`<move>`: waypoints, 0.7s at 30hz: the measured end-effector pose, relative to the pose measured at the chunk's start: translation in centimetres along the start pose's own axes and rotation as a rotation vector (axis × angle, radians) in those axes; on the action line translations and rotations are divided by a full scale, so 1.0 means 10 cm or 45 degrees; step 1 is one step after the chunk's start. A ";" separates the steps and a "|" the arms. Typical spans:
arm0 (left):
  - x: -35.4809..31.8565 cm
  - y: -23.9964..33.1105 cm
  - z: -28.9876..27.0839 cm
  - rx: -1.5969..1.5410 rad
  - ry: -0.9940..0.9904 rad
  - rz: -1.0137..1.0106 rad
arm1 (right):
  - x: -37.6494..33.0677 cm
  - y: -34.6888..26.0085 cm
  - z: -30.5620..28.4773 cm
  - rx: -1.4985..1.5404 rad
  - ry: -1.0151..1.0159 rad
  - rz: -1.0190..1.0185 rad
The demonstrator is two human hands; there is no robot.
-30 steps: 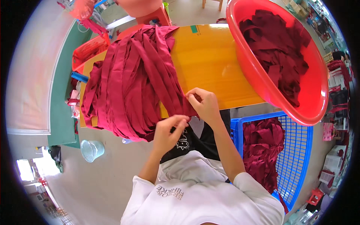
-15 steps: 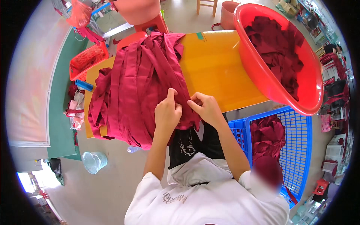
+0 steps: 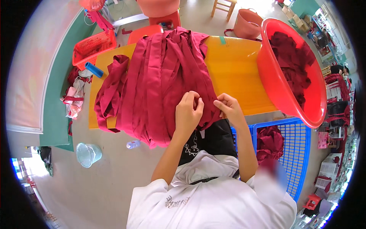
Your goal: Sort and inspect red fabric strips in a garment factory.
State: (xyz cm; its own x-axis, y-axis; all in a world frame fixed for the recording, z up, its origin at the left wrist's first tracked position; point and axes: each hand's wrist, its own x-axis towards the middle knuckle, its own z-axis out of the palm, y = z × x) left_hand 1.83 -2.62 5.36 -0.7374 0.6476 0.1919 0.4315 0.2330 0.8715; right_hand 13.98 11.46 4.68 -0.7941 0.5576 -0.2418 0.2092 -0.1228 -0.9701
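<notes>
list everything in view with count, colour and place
table: one, yellow-brown, centre
strips: many, crimson, heaped on table
tube: one, blue, table's left end
basin: one, red, table's right end
crate: one, blue, right of the person
cloth: two heaps, dark red, in basin and crate
basket: one, red, beyond table's left end
tubs: two, peach, beyond table
stool: at least one, red, under left tub
bucket: one, translucent, floor at left
bottle: one, whitish, floor below strips
clutter: uncounted, mixed colours, side edges
shirt: one, white, bottom
trousers: one pair, black, below table
left hand: one, bare, at the strips
right hand: one, bare, at strips' right edge
</notes>
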 end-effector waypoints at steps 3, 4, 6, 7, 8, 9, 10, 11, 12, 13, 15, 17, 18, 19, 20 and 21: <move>-0.04 0.02 0.08 -0.181 0.249 -0.014 | -0.02 -0.04 -0.04 0.091 -0.004 0.014; -0.07 0.04 0.12 -0.047 0.288 0.078 | -0.02 -0.06 -0.05 0.154 -0.007 -0.013; -0.13 0.10 0.18 0.217 0.341 0.195 | -0.01 -0.01 -0.07 0.201 -0.016 -0.008; -0.13 0.11 0.21 0.213 0.337 0.193 | -0.01 -0.03 -0.05 0.238 -0.007 0.015; -0.10 0.11 0.22 0.284 0.369 0.164 | -0.01 -0.05 -0.04 0.275 0.002 0.036; -0.04 0.09 0.26 0.348 0.401 0.139 | 0.03 -0.02 0.00 0.267 0.011 0.035; 0.02 0.11 0.25 0.418 0.379 0.132 | 0.07 0.03 0.04 0.265 0.067 -0.070; 0.08 0.14 0.21 0.443 0.304 0.075 | 0.08 0.08 0.03 0.262 0.122 -0.176; 0.16 0.17 0.12 0.483 0.250 0.007 | 0.08 0.10 -0.09 -0.215 0.072 -0.146; 0.24 0.14 0.07 0.545 0.253 -0.001 | 0.04 0.02 -0.08 -0.218 0.051 -0.148; 0.37 0.08 0.03 0.606 0.188 -0.030 | -0.05 -0.14 -0.05 -0.777 0.260 -0.202; 0.41 0.06 0.06 0.461 0.157 -0.136 | -0.05 -0.11 -0.02 -0.952 0.449 -0.563; 0.39 0.09 0.05 0.186 0.241 -0.183 | -0.04 -0.15 0.01 -1.121 0.656 -0.922; 0.36 0.11 0.02 -0.091 0.318 -0.229 | -0.09 -0.22 0.04 -1.165 0.619 -1.038; 0.36 0.01 0.04 -0.371 0.373 -0.357 | -0.09 -0.22 0.10 -1.072 0.473 -0.855; 0.33 -0.05 -0.02 -0.677 0.366 -0.457 | -0.13 -0.22 0.20 -0.970 0.317 -0.670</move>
State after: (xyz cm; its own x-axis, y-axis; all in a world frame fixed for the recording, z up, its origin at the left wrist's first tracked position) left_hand -0.90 -0.76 5.59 -0.9266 0.3623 -0.1009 -0.1227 -0.0377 0.9917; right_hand 13.39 9.39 7.10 -0.7666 0.5582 0.3175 0.2451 0.7113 -0.6588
